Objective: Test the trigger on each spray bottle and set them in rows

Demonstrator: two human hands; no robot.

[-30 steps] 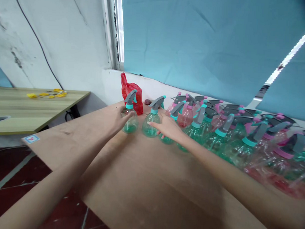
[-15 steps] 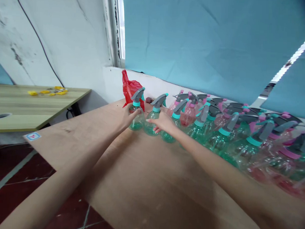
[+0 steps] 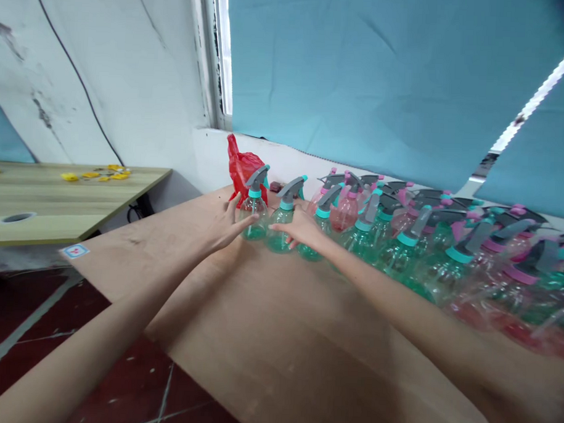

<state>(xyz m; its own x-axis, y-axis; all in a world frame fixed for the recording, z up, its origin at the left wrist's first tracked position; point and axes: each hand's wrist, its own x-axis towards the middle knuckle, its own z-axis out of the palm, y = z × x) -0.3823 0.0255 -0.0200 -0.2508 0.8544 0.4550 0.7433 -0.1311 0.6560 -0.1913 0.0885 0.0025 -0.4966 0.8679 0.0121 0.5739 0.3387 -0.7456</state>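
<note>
At the far end of a brown board table, green spray bottles with grey trigger heads and turquoise collars stand in a row. Beside the leftmost spray bottle, my left hand is open, its fingers spread and the thumb close to the bottle's front; contact is unclear. My right hand is closed around the right side of the second spray bottle, thumb across its front, some fingers hidden behind. Just right of that hand stands a third green spray bottle. All three are upright.
Many more pink and green spray bottles crowd the table's right side. A red plastic bag sits at the back corner by the wall. On the left, a separate light wooden table holds yellow pieces.
My left hand has loosened from the leftmost spray bottle and drawn slightly left, fingers spreading. My right hand stays at the second bottle. The view has turned slightly.
</note>
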